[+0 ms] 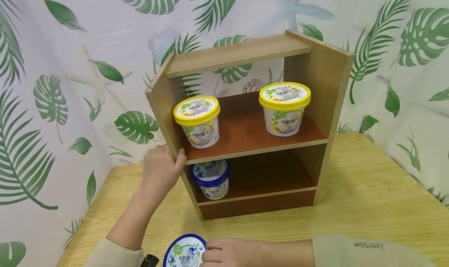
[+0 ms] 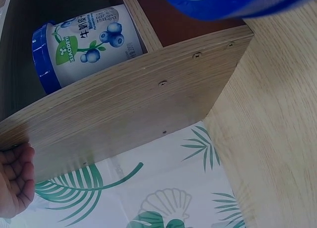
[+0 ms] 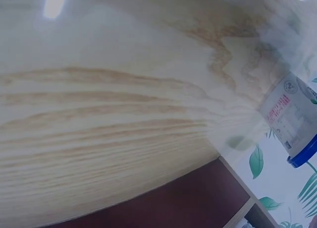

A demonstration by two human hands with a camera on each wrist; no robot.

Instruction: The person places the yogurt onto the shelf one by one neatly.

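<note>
My left hand [image 1: 162, 167] holds the left side panel of a small wooden shelf unit [image 1: 257, 150], the thumb in front at the middle board. In the left wrist view its curled fingers [image 2: 17, 176] show by the panel. At the bottom of the head view, my right hand [image 1: 229, 253] has curled fingers at the right side of a blue-lidded tub [image 1: 185, 253] with a blueberry label. That tub [image 3: 292, 119] also shows in the right wrist view; the grip itself is mostly hidden. Another blue-lidded tub [image 1: 214, 187] stands on the lower shelf, at the left.
Two yellow-lidded tubs stand on the upper shelf, one at the left [image 1: 198, 122] and one at the right [image 1: 285, 109]. Under the unit lies a wood-grain table [image 1: 368, 204]. A leaf-patterned sheet [image 1: 87, 64] hangs behind and at both sides.
</note>
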